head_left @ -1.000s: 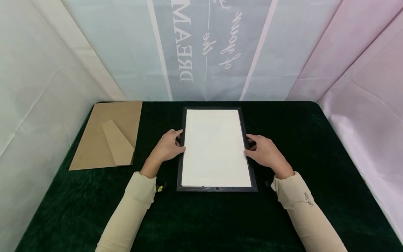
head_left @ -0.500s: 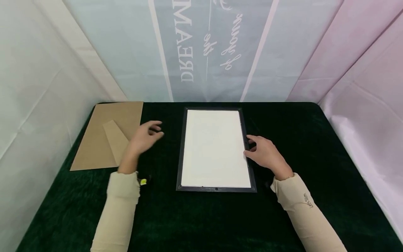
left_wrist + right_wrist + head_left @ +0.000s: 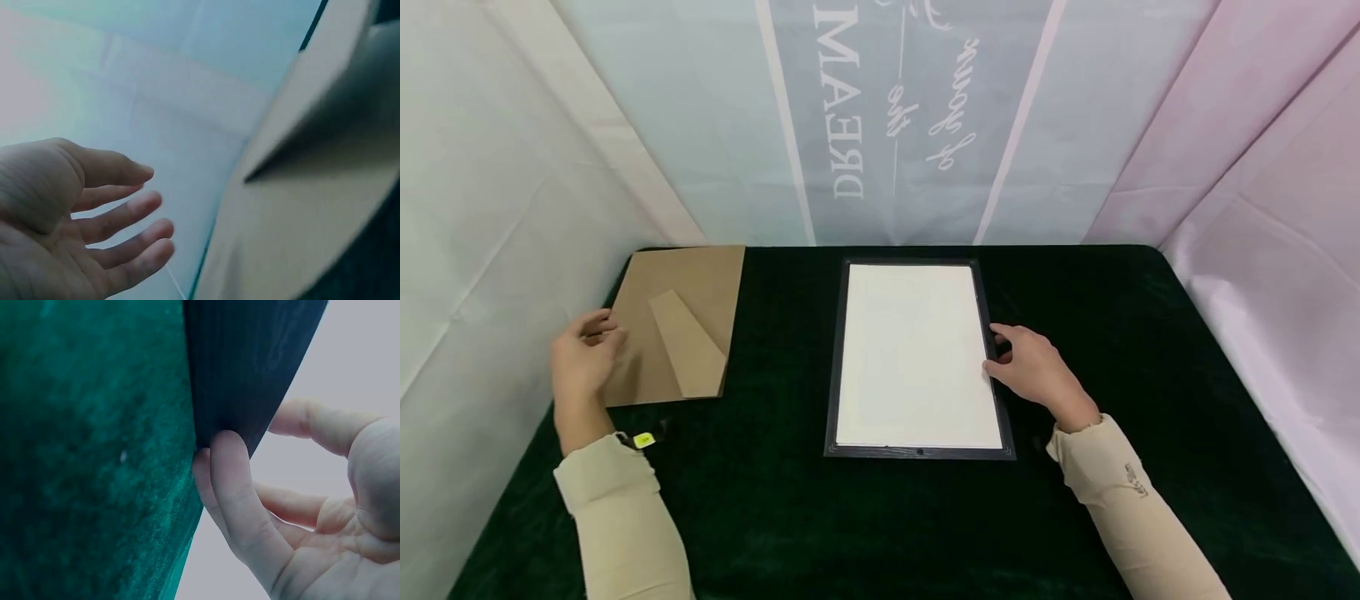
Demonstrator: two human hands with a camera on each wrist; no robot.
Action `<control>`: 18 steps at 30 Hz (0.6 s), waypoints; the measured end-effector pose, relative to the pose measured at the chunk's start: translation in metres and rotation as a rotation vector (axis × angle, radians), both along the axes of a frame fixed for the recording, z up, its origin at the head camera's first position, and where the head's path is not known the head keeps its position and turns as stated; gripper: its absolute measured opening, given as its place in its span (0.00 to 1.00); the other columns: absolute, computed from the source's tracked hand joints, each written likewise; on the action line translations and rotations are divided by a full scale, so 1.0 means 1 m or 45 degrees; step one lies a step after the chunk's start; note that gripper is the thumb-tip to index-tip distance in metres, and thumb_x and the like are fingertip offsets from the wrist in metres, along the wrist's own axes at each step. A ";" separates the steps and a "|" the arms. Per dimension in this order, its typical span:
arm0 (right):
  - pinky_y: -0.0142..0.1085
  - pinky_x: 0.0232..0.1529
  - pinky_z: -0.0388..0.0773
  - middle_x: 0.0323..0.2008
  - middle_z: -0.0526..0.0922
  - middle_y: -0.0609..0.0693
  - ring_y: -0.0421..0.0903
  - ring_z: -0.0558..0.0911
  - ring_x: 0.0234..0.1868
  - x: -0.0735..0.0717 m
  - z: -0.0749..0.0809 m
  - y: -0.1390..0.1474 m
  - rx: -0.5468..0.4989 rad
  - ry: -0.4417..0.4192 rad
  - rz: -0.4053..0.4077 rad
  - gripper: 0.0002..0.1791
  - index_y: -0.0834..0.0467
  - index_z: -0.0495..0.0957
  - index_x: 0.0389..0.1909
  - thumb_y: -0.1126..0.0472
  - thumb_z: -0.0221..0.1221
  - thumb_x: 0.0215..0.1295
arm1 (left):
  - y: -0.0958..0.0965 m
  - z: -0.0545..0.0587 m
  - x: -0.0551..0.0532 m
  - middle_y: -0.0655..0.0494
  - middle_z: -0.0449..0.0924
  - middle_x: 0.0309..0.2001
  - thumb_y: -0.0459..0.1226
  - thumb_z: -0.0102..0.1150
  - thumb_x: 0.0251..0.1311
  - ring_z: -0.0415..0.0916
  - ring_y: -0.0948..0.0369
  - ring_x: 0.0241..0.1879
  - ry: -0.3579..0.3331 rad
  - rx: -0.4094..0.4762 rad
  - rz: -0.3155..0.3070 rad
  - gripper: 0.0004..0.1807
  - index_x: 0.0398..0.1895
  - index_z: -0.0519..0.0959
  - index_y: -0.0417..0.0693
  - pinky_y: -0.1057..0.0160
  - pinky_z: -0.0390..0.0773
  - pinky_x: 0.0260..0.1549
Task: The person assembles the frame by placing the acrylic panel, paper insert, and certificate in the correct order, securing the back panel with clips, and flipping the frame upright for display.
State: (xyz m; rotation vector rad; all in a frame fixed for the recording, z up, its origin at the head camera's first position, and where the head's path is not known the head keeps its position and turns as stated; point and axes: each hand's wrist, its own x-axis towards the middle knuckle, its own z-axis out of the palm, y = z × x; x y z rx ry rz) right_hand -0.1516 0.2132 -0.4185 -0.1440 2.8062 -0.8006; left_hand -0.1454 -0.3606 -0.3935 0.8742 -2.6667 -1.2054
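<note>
A black picture frame lies on the table with a white sheet filling its inside. My right hand grips the frame's right side, thumb over the top edge; in the right wrist view its fingertips rest against the dark outer side. At the far left lies a brown backing board with a folded stand flap. Over the board's left edge hovers my left hand, fingers loosely bent. The left wrist view shows that hand apart from the board, holding nothing.
Dark green velvety cloth covers the table. A pale blue printed backdrop rises behind it. White fabric stands close at the left and pinkish fabric at the right.
My left hand has let go of the frame's left side and moved left, across to the backing board's far edge. The right hand has stayed on the frame.
</note>
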 end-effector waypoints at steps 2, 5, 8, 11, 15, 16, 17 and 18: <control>0.44 0.41 0.85 0.64 0.72 0.66 0.57 0.83 0.52 0.000 0.000 0.000 0.000 0.002 0.000 0.38 0.64 0.60 0.74 0.59 0.61 0.66 | -0.009 -0.005 0.003 0.70 0.72 0.51 0.45 0.52 0.71 0.70 0.63 0.54 -0.004 0.009 0.045 0.30 0.75 0.64 0.54 0.68 0.72 0.43; 0.44 0.41 0.85 0.64 0.72 0.66 0.57 0.83 0.51 0.001 0.000 0.001 0.010 0.006 0.000 0.37 0.64 0.60 0.74 0.58 0.61 0.66 | -0.016 -0.011 0.005 0.52 0.72 0.64 0.43 0.52 0.71 0.68 0.50 0.64 -0.047 -0.015 0.025 0.31 0.76 0.61 0.49 0.54 0.75 0.56; 0.46 0.42 0.84 0.63 0.71 0.66 0.57 0.82 0.52 0.004 0.000 -0.001 0.030 0.019 -0.002 0.37 0.64 0.60 0.73 0.57 0.61 0.67 | -0.019 -0.016 0.007 0.36 0.55 0.76 0.41 0.51 0.72 0.57 0.36 0.72 -0.145 -0.049 -0.067 0.34 0.78 0.55 0.44 0.38 0.65 0.66; 0.48 0.45 0.83 0.65 0.69 0.65 0.58 0.80 0.55 0.008 0.003 -0.008 0.056 0.067 -0.011 0.36 0.62 0.62 0.73 0.54 0.61 0.69 | -0.020 -0.018 0.008 0.31 0.51 0.76 0.42 0.51 0.71 0.54 0.33 0.72 -0.247 -0.071 -0.142 0.37 0.78 0.50 0.42 0.33 0.62 0.66; 0.49 0.47 0.82 0.66 0.70 0.60 0.56 0.78 0.58 0.016 0.023 -0.035 0.020 0.168 0.056 0.32 0.58 0.67 0.71 0.51 0.60 0.70 | -0.026 -0.019 0.009 0.28 0.50 0.75 0.45 0.53 0.70 0.50 0.31 0.72 -0.315 -0.131 -0.221 0.41 0.78 0.48 0.39 0.31 0.59 0.66; 0.48 0.47 0.82 0.66 0.71 0.59 0.55 0.79 0.58 0.018 0.029 -0.047 -0.016 0.183 0.104 0.31 0.57 0.68 0.70 0.51 0.60 0.70 | -0.028 -0.019 0.009 0.26 0.51 0.74 0.46 0.54 0.70 0.50 0.30 0.71 -0.325 -0.159 -0.241 0.42 0.78 0.48 0.37 0.31 0.59 0.66; 0.48 0.48 0.82 0.65 0.72 0.57 0.54 0.79 0.57 0.020 0.036 -0.059 -0.058 0.185 0.161 0.30 0.56 0.69 0.70 0.51 0.60 0.70 | -0.030 -0.019 0.009 0.25 0.51 0.73 0.47 0.55 0.69 0.50 0.29 0.71 -0.334 -0.181 -0.255 0.43 0.78 0.48 0.36 0.30 0.59 0.66; 0.47 0.49 0.82 0.64 0.74 0.55 0.53 0.80 0.57 0.023 0.042 -0.072 -0.101 0.190 0.222 0.29 0.55 0.70 0.69 0.51 0.60 0.70 | -0.032 -0.018 0.009 0.24 0.50 0.73 0.47 0.56 0.68 0.49 0.28 0.70 -0.341 -0.202 -0.268 0.44 0.77 0.48 0.35 0.30 0.58 0.65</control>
